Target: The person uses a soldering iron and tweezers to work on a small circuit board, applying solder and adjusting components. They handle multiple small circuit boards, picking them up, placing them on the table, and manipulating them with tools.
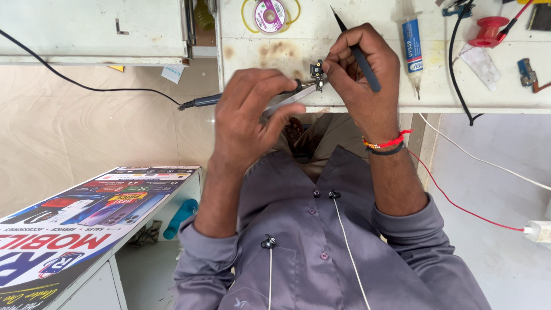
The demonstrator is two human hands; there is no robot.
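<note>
Small part (316, 71) beside glue syringe (411, 49)

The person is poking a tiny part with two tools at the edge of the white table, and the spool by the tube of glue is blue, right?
Not quite: the spool beside the tube is red, not blue, as the head view shows. The rest holds: the left hand and right hand each bring a tool to the tiny part at the edge of the white table.

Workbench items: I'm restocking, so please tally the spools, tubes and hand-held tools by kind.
Spools: 2, solder wick spool, red spool
Tubes: 1, white tube
Held tools: 2, soldering iron in left hand, tweezers in right hand
Total: 5
</note>
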